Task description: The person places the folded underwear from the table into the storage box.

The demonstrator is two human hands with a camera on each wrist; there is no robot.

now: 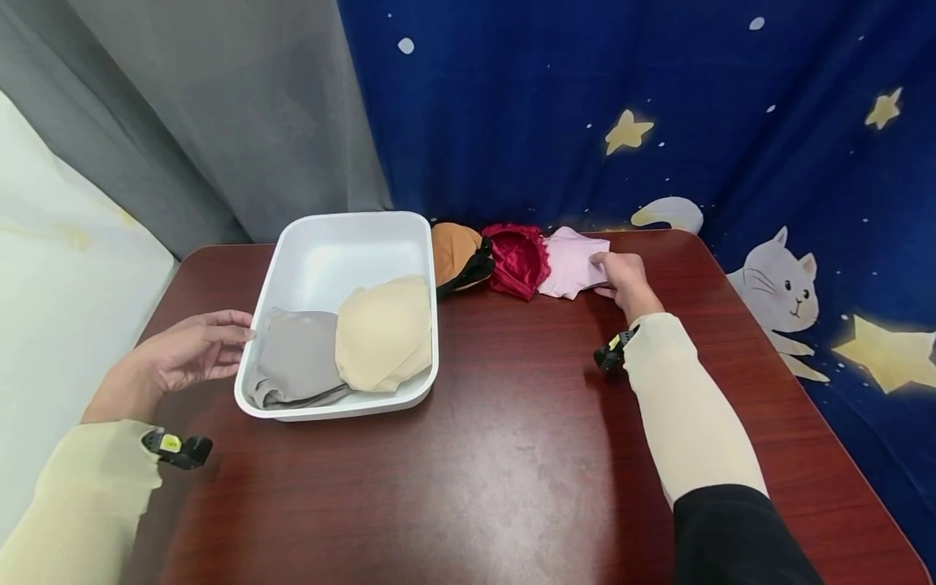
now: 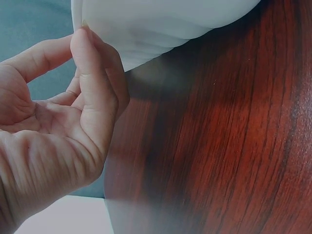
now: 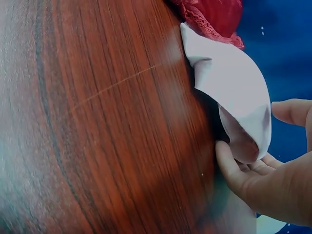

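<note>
My right hand (image 1: 621, 276) is at the right end of a pale pink folded undergarment (image 1: 569, 264) and grips its edge. In the right wrist view some fingers (image 3: 229, 158) reach beneath the raised cloth (image 3: 239, 87), with another digit by its outer side. On the left, my left hand (image 1: 193, 349) touches the rim of a white plastic bin (image 1: 351, 221) with its fingertips, fingers loosely bent. Inside the bin's near half lie a folded grey garment (image 1: 300, 353) and a folded beige garment (image 1: 383, 333), side by side.
Between bin and pink undergarment lie an orange-and-black bra (image 1: 457, 252) and a shiny red lace-edged bra (image 1: 516, 258), along the back of the brown wooden table (image 1: 497, 455). Behind hang a grey curtain (image 1: 241, 106) and a blue star-patterned curtain (image 1: 512, 106).
</note>
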